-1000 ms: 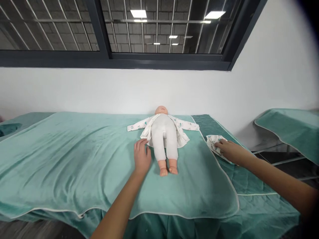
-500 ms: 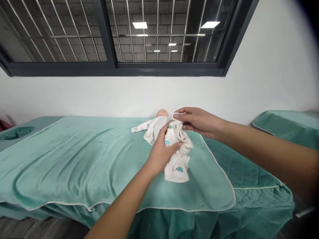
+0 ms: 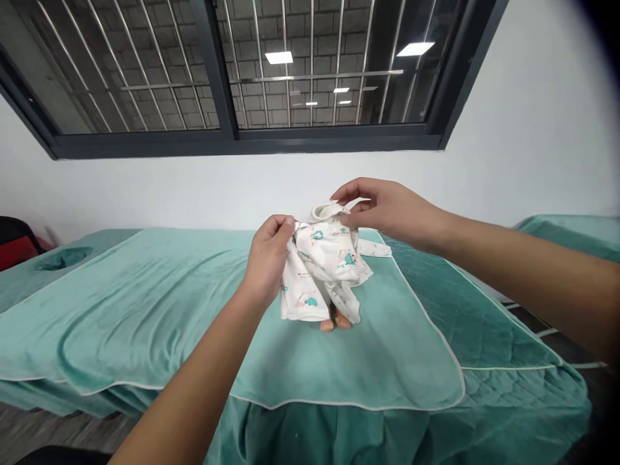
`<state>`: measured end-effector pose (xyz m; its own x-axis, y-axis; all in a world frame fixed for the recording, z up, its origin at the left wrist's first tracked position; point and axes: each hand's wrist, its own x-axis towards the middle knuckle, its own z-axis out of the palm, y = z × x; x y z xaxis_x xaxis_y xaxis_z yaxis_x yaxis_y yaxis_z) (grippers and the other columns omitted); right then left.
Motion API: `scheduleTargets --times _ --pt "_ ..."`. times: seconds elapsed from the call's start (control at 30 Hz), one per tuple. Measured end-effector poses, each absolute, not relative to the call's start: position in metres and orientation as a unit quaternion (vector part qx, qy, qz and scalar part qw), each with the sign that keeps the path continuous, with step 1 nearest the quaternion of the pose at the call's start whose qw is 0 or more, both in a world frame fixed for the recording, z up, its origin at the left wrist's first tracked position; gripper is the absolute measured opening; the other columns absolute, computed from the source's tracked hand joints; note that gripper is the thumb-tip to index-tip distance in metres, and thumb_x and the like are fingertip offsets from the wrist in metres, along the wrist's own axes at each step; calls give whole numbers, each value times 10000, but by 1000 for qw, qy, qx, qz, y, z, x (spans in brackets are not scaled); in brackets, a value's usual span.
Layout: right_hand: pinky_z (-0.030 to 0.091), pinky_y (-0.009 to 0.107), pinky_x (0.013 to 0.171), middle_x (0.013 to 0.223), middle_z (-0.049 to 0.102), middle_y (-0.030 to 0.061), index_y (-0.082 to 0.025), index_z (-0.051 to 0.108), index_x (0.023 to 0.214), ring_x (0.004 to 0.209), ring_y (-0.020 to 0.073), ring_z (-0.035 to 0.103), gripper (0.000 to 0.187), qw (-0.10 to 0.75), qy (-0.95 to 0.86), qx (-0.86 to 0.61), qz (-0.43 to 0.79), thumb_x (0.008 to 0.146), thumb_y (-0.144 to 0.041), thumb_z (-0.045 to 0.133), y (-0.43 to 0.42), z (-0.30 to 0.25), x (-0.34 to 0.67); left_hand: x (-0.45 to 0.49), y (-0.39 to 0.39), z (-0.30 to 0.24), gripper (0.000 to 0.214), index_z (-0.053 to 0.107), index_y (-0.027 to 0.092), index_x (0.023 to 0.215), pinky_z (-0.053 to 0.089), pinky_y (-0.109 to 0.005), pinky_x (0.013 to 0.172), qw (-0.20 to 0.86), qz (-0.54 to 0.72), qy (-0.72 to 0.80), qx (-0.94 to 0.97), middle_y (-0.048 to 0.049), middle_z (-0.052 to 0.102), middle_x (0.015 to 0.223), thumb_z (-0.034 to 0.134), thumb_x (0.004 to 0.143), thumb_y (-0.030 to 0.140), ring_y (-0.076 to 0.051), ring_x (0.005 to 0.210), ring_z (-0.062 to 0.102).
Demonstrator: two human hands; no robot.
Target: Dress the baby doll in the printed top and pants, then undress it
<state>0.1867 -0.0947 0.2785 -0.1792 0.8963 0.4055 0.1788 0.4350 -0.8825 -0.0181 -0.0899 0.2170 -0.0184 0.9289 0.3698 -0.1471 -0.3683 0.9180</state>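
Observation:
A white baby garment [image 3: 320, 248] with small coloured animal prints hangs between my hands, partly folded over itself. My left hand [image 3: 266, 258] pinches its upper left edge between thumb and fingers. On the other side, my right hand [image 3: 375, 200] grips the top by a rolled, band-like edge. Behind the cloth lies a doll, mostly hidden; its feet [image 3: 334, 321] show below the garment. One printed sleeve [image 3: 374, 248] of the doll's top sticks out to the right. The doll's head is covered from view.
A light green blanket [image 3: 184, 290] with white piping lies over a darker green bedspread [image 3: 489, 323]. Behind stand a white wall and a barred window [image 3: 310, 139]. A red and black object [image 3: 17, 244] is at the far left; another green-covered surface [image 3: 576, 227] lies right.
My left hand has moved left and up, spreading the garment wider. My right hand has risen slightly. The doll's head has become hidden, and its feet have come into view.

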Motion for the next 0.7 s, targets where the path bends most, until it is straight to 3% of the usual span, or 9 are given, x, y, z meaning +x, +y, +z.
scheduleTargets --times 0.1,0.23,0.37,0.5,0.57,0.7 --pt "532 228 625 869 663 -11 -131 702 882 702 85 628 228 515 -642 -437 363 680 -47 765 -89 284 196 -25 -76 207 208 571 182 820 419 -230 625 378 618 418 548 17 536 744 575 890 378 -115 664 496" --pt "521 230 588 799 645 10 -172 674 842 643 85 568 180 559 -556 -433 437 717 -77 763 -84 283 196 -20 -78 207 147 591 200 948 464 -304 864 199 634 417 620 -32 617 997 588 896 338 -168 969 578" --pt "541 246 610 771 636 23 -205 606 701 637 106 554 188 619 -470 -419 469 721 -63 728 -85 279 178 2 -98 214 405 551 276 1196 438 -375 1024 100 568 273 770 -65 540 1306 704 830 356 -218 1256 493" --pt "565 268 696 757 620 19 -208 580 714 699 127 601 178 645 -452 -392 475 744 -67 684 -89 275 164 22 -96 208 593 528 282 1214 398 -428 1097 72 520 254 812 -83 431 1421 825 705 350 -267 1363 399" --pt "568 275 720 774 617 14 -203 579 736 711 124 606 171 657 -453 -382 467 739 -74 690 -90 274 164 23 -89 201 509 544 255 1140 411 -435 1078 42 512 290 808 -85 429 1423 815 711 291 -277 1347 412" --pt "557 275 734 842 616 26 -178 590 743 757 120 601 164 657 -466 -395 441 719 -101 732 -91 271 168 16 -81 193 217 573 233 1019 462 -384 955 -23 485 366 794 -63 563 1278 621 835 128 -240 1190 530"
